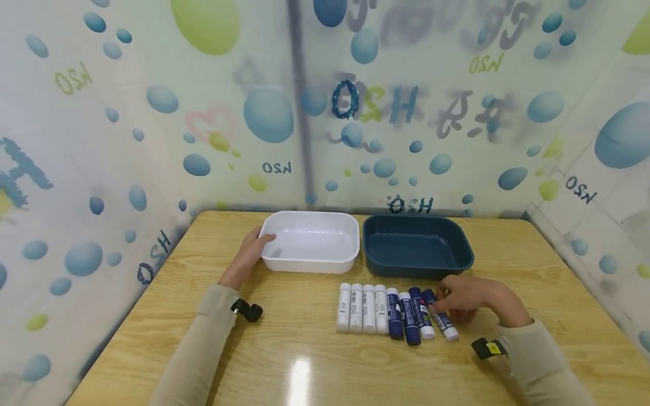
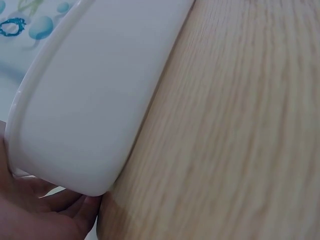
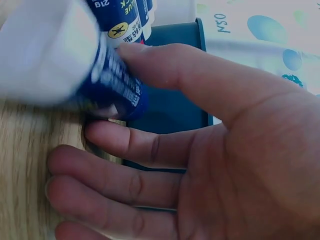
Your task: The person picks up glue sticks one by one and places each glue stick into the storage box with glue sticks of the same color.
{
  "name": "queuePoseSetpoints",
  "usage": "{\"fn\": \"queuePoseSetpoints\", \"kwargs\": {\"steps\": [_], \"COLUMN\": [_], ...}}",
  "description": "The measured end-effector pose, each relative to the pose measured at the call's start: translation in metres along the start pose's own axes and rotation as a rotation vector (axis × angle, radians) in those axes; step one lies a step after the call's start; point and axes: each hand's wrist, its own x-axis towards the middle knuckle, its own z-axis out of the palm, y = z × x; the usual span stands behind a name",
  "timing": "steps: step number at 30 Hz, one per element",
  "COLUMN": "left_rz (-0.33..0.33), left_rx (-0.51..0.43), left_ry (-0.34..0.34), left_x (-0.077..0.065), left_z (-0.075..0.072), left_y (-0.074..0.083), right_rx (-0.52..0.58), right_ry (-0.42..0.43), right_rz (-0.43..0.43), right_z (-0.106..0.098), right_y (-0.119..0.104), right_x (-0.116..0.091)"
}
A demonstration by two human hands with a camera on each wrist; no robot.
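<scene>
My left hand (image 1: 250, 248) grips the left end of a white rectangular dish (image 1: 310, 264), thumb over the rim and fingers against the outside. The left wrist view shows those fingertips (image 2: 90, 202) at the dish's lower corner. At the right end of a row, my right hand (image 1: 469, 296) pinches a blue glue stick (image 1: 444, 323) with a white cap between thumb and index finger. In the right wrist view this glue stick (image 3: 117, 82) tilts, its white end blurred close to the camera. Other blue glue sticks (image 1: 408, 318) and several white tubes (image 1: 356, 309) lie side by side to its left.
A dark blue rectangular dish (image 1: 418, 271) stands right of the white one, just behind the row. Both are on a wooden table (image 1: 284, 344) near its back edge, against a patterned curtain (image 1: 325, 158).
</scene>
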Motion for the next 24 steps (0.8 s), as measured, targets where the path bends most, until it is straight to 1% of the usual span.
{"fn": "queuePoseSetpoints", "kwargs": {"steps": [3,12,17,20,24], "left_rz": [0.004,-0.001,-0.016,-0.028,-0.025], "left_rx": [-0.009,-0.035,-0.063,-0.065,-0.067], "left_ry": [-0.006,-0.003,-0.015,-0.015,-0.011], "left_x": [-0.0002,0.002,0.0024,0.0018,0.0018], "left_z": [0.0006,0.0005,-0.0002,-0.0006,-0.0005], "left_y": [-0.0002,-0.0022,-0.0038,-0.0042,-0.0034], "right_rx": [0.004,-0.01,-0.015,-0.001,0.012], "right_ry": [0.002,0.017,0.012,-0.002,-0.017], "right_rz": [-0.003,0.044,0.019,0.018,0.016], "right_z": [0.001,0.0024,0.0028,0.0028,0.0015], "right_y": [0.0003,-0.0013,-0.0001,0.0002,0.0005], "right_x": [-0.0011,0.0007,0.0012,0.0009,-0.001]}}
